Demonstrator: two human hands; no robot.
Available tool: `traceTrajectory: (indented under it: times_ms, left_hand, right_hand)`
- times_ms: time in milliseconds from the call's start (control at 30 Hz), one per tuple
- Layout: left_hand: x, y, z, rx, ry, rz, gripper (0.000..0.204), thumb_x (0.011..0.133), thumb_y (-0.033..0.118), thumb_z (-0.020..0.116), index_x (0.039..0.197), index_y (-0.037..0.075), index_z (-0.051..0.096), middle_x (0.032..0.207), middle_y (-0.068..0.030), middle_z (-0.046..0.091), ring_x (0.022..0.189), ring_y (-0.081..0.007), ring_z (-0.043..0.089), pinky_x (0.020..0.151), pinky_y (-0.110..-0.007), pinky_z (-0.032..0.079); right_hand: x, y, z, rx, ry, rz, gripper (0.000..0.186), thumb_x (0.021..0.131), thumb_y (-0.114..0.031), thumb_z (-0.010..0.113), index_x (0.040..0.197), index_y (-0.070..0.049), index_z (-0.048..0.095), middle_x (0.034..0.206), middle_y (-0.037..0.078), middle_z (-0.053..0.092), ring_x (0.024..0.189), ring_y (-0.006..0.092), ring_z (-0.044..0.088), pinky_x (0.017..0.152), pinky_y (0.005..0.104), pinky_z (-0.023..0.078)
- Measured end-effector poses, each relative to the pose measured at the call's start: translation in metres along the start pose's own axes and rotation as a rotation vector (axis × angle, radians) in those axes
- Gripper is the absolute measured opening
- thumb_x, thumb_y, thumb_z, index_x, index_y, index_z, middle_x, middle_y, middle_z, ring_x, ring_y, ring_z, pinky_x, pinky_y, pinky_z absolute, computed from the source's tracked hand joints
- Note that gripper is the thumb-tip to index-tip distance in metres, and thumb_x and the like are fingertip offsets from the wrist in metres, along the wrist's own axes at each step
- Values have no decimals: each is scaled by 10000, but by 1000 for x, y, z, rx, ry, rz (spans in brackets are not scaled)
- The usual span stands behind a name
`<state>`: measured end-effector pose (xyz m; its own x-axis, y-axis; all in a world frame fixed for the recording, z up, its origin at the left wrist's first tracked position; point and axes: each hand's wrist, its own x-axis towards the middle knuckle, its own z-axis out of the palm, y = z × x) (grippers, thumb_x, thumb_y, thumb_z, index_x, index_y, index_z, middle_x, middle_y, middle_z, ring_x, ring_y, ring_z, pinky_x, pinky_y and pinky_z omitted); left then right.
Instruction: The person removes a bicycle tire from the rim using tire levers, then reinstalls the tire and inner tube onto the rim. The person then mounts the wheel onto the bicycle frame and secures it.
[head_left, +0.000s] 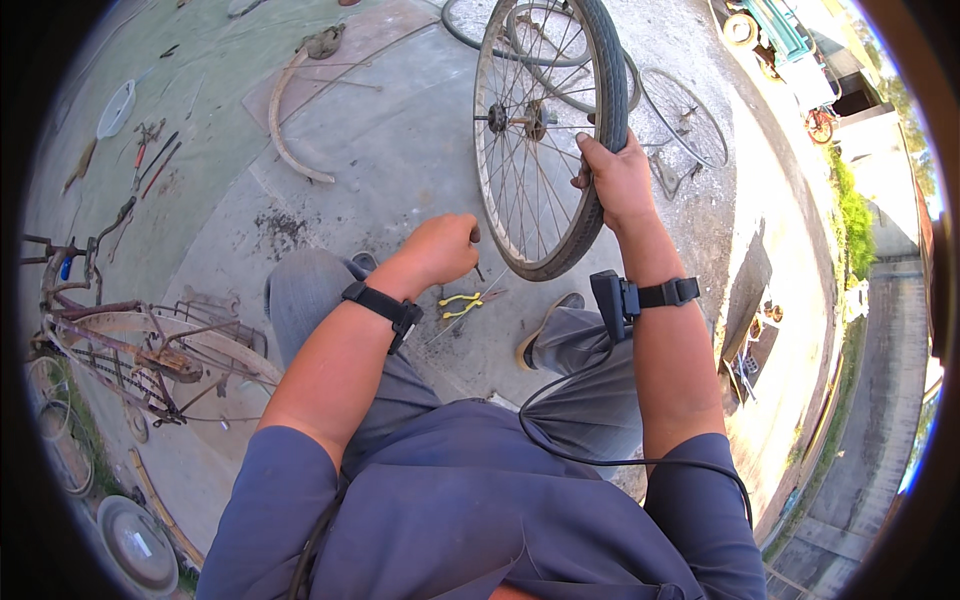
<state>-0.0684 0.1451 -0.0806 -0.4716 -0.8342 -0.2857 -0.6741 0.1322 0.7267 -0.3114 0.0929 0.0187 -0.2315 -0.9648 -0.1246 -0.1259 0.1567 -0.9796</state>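
A spoked bicycle wheel (537,121) with a black tyre and a dull, stained rim stands upright in front of me, slightly right of the middle. My right hand (618,178) grips its tyre on the right side, thumb near the spokes. To the left of the wheel, my left hand (446,248) is closed in a fist beside the lower rim. A small dark tip shows below its fingers, but what it belongs to is hidden. On the ground between my feet lie pliers with yellow handles (460,302).
A rusty bicycle frame (150,350) lies at left. Ahead are a loose curved rim piece (280,125), a bare wheel rim (722,135) and black tubing (455,28). Tools with red handles (138,158) and a white basin (117,108) sit far left. A cable crosses my lap.
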Motion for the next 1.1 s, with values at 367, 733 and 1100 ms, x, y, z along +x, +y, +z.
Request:
traceTrajectory:
  times_ms: [367, 733, 1100]
  left_hand:
    - [2, -3, 12, 18, 56, 18, 430, 861, 134, 607, 1266, -8, 635, 1089, -247, 719, 1045, -439, 667, 904, -504, 534]
    - [3, -2, 9, 16, 35, 27, 447, 893, 233, 673, 1266, -11, 639, 1129, -273, 713, 1086, -438, 670, 933, -505, 532]
    - [4, 2, 8, -10, -1, -18, 439, 923, 253, 694, 1284, 9, 640, 1122, -218, 737, 1062, -400, 691, 905, -469, 539]
  right_hand:
    - [2, 1, -1, 6, -3, -7, 332, 911, -105, 745, 1165, 1, 560, 749, 20, 578, 563, 111, 564, 518, 304, 549]
    - [3, 0, -6, 34, -23, 5, 324, 902, -111, 761, 1138, -24, 557, 752, 19, 572, 552, 118, 554, 529, 310, 552]
    - [3, 0, -5, 99, -83, 19, 370, 898, -143, 795, 1166, -37, 563, 749, 27, 591, 554, 138, 588, 533, 309, 548]
